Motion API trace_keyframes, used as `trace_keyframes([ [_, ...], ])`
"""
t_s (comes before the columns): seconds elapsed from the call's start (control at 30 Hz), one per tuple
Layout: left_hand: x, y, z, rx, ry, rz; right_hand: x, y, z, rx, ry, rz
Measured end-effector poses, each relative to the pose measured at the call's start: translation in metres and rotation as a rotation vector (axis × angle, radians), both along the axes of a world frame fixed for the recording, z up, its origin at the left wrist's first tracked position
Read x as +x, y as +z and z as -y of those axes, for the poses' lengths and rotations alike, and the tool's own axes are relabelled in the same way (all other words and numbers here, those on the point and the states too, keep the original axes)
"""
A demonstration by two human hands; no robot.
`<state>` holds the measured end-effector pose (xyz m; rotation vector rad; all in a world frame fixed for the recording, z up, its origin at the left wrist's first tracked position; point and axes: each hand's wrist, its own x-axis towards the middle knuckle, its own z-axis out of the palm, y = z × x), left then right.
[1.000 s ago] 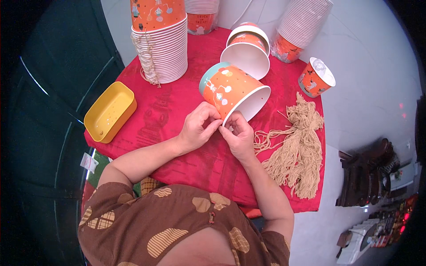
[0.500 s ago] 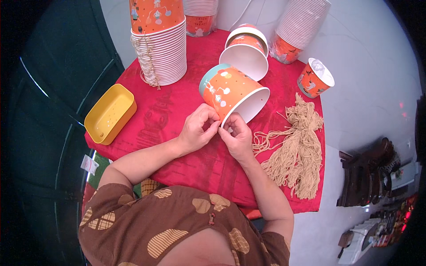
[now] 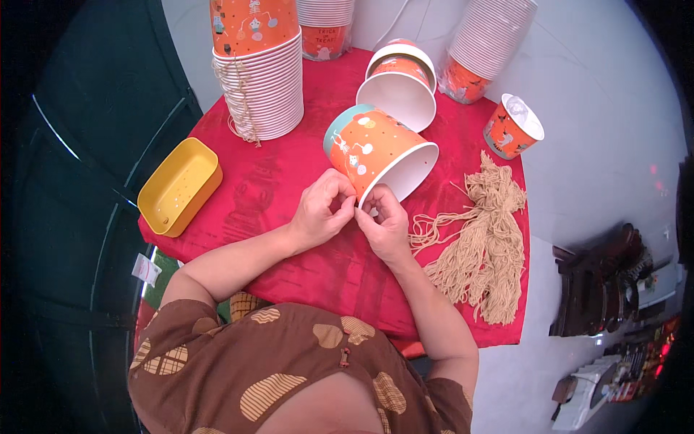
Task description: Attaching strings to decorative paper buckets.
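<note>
A large orange paper bucket (image 3: 371, 147) with cartoon figures and a teal base band lies tilted on its side, its white mouth facing right and toward me. My left hand (image 3: 323, 206) is closed in a pinch against the outer wall at the near rim; what sits between thumb and forefinger is too small to make out. Opposite it, my right hand (image 3: 384, 224) grips that same rim, fingertips inside the mouth and thumb outside. Both thumbs nearly meet there. A loose bundle of tan cords (image 3: 484, 249) spreads beside my right forearm.
A tall stack of nested buckets (image 3: 264, 94) with cords hanging on it stands far left. Behind the held bucket lie more buckets (image 3: 397, 98). A small cup (image 3: 512, 130), wrapped cup stacks (image 3: 488, 47) and a yellow tray (image 3: 177, 192) share the red-covered table (image 3: 253, 181).
Almost nothing differs. Both hands and the bucket have shifted very slightly left, with the pinch at the rim kept.
</note>
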<state>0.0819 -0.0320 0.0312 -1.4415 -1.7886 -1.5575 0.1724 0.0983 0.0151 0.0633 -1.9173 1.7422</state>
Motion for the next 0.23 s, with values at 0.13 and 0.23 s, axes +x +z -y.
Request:
trace_keyframes([
  [0.13,0.0006,0.0014,0.0003,-0.007,-0.008,0.023,0.0022,0.004,0.0028,0.113,-0.082,-0.023],
  [0.23,0.0005,0.0024,0.0019,-0.012,-0.015,0.059,0.003,0.0075,0.0017,0.348,-0.283,-0.118],
])
